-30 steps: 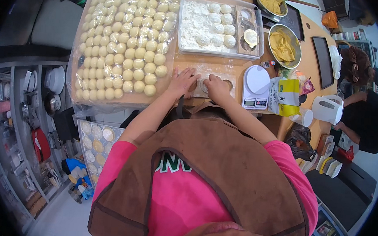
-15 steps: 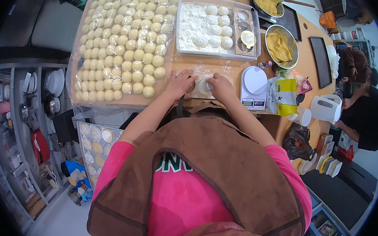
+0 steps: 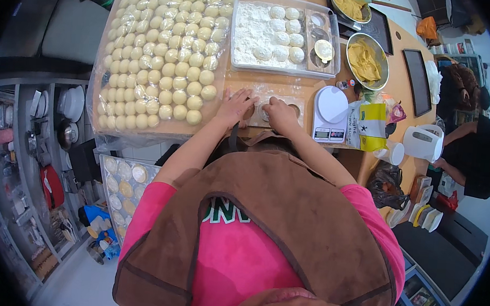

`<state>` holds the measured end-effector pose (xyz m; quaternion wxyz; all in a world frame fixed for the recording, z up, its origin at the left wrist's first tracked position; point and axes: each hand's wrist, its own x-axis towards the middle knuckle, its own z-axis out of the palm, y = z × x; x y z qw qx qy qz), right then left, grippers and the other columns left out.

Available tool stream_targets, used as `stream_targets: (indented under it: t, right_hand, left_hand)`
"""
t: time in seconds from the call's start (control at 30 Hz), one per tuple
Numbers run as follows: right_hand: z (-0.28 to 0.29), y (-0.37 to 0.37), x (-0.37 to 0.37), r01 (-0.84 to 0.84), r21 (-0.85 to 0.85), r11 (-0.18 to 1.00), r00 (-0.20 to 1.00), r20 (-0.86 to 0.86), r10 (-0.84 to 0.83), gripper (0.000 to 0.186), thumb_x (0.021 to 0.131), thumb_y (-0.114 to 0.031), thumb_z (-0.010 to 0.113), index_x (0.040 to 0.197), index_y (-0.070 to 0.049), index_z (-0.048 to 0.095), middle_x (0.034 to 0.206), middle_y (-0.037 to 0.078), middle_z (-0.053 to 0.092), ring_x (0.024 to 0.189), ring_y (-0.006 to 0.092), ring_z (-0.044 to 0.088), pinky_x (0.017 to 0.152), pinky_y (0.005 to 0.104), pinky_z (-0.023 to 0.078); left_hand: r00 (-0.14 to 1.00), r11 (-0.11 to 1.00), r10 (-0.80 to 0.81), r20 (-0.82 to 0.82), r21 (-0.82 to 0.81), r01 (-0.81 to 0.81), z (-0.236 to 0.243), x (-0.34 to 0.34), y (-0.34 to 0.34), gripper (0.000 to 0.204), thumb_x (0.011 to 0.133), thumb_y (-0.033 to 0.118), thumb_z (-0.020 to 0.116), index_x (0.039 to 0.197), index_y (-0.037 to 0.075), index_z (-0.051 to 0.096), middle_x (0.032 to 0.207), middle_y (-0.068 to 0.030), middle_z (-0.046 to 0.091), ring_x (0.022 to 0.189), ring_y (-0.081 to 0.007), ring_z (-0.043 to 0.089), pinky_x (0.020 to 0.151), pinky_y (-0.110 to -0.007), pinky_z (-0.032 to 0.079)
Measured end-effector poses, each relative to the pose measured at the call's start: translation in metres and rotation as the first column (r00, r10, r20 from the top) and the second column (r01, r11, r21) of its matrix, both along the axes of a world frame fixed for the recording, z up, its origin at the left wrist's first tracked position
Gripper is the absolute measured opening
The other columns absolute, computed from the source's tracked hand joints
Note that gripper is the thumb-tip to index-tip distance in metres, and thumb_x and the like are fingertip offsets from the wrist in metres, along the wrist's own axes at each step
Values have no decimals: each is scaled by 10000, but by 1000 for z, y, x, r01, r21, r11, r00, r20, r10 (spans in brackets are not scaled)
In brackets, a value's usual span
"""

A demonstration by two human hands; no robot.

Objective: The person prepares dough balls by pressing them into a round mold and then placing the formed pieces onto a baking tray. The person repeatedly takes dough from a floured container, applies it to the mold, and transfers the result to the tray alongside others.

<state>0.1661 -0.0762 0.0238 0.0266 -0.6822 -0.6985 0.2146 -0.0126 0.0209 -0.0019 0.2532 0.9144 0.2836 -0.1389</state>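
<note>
A wooden mould (image 3: 293, 104) with round hollows lies near the table's front edge. Across its left end rests my left hand (image 3: 237, 108), fingers stretched out and lying flat on the wood. My right hand (image 3: 279, 114) is closed, its fingers curled down onto pale dough (image 3: 263, 114) in a middle hollow. Most of that dough is hidden by the hand. White flour dusts the tabletop just beyond. Behind the mould stands a clear plastic tub (image 3: 285, 71) of flour with several floured dough balls (image 3: 281, 39) and a second wooden mould (image 3: 313, 61).
Dough balls (image 3: 164, 82) under clear plastic fill the table's left side. To the right are a white kitchen scale (image 3: 332, 105), a yellow bag (image 3: 374, 117), a metal bowl of yellow filling (image 3: 366, 59) and a dark tray (image 3: 416, 79). A person (image 3: 473, 146) stands at far right.
My right hand has shifted slightly left and now covers more of the dough, exposing a round hollow to its right. My left hand stays on the mould.
</note>
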Motion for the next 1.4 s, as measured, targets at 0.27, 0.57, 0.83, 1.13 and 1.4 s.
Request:
stream_targets:
  t: [0.27,0.57,0.83,1.13,1.4]
  right_hand:
    - [8,-1,-3,24,12,1000,1000,-18,-23,198,786,-35,597,946,-95,697,997,127,605,962,316,628,785,441,535]
    - [52,7,46,258,114,959,947,-228,-227,286,745,-53,651,1012,-125,723,972,159,625,924,360,628,809,441,508]
    - [15,-5,14,60,40,997,991,-122,-54,279,752,-30,626,996,-133,716,970,148,603,929,335,641,799,436,527]
    - [2,-3,5,22,49,999,998,-55,-19,249,768,-21,607,969,-131,706,976,134,595,932,325,643,775,425,536]
    - [52,8,30,222,211,952,944,-290,-156,276,742,-47,647,999,-118,719,963,147,619,916,345,629,799,448,511]
  left_hand:
    - [999,999,-33,-31,18,34,1,0,-1,1048,596,307,873,1485,253,321,1565,-30,249,1468,-241,202,1171,-604,105]
    - [999,1000,-15,-29,8,16,8,0,-1,1031,604,323,857,1485,252,326,1562,-43,254,1465,-244,209,1166,-612,111]
    - [998,998,-21,52,61,17,-5,-4,-2,1018,585,257,865,1466,258,354,1550,-45,287,1453,-246,242,1155,-623,120]
    - [999,1000,3,46,28,-5,0,-1,-2,1062,544,218,885,1462,263,355,1547,-40,292,1452,-246,250,1158,-623,116]
    - [999,998,-32,-3,51,32,-5,-4,-2,1065,578,317,878,1484,248,322,1558,-49,262,1464,-249,207,1155,-632,102]
